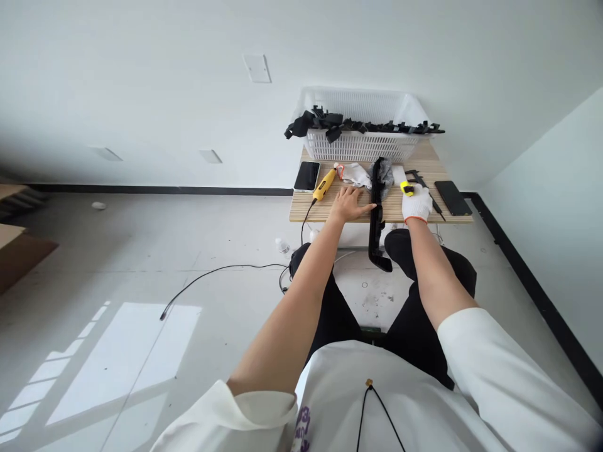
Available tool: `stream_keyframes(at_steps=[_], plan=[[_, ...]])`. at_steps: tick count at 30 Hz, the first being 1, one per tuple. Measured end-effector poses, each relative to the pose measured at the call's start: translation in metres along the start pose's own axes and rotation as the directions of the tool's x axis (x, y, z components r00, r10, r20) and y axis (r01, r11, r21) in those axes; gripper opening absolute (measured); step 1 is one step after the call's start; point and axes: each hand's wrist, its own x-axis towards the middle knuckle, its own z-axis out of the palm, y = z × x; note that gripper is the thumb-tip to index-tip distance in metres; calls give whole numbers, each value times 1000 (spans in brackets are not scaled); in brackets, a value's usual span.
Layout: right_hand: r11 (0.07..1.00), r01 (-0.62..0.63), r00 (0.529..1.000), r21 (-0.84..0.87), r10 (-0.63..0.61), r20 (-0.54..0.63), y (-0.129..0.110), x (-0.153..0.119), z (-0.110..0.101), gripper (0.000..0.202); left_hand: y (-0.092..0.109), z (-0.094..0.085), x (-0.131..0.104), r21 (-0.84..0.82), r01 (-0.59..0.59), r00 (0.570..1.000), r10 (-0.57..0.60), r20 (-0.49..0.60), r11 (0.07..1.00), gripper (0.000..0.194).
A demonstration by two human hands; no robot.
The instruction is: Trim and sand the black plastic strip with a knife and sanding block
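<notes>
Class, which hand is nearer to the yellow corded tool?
Left: the left hand lies just beside the yellow corded tool; the gloved right hand is beyond the long black part.

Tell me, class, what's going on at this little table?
The person's bare left hand lies on the table, thumb against a long black part that overhangs the near edge. The gloved right hand holds a small yellow object. Behind, more black parts lie across a white basket.
</notes>
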Motion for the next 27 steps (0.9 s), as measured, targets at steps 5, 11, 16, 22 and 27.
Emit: stream_keyframes(at_steps=[5, 11, 16, 22, 27], plan=[[970, 108, 993, -219, -96, 65, -8, 2, -2, 29, -1, 1, 2, -38, 12, 999, -13, -32, 999, 71], [926, 186, 981, -329, -154, 121, -10, 12, -2, 40, -3, 1, 3, -45, 23, 998, -26, -49, 999, 65], [915, 194, 980, -354, -162, 119, -3, 20, 3, 42, -7, 4, 4, -29, 11, 997, -13, -78, 1000, 61], [929, 162, 986, -332, -143, 80, 6, 25, 12, 43, -11, 8, 6, -7, -3, 993, 2, -117, 1000, 49], [940, 206, 979, -271, -200, 51, 1, 29, 10, 40, -9, 4, 1, 18, -18, 990, 20, -141, 1000, 38]])
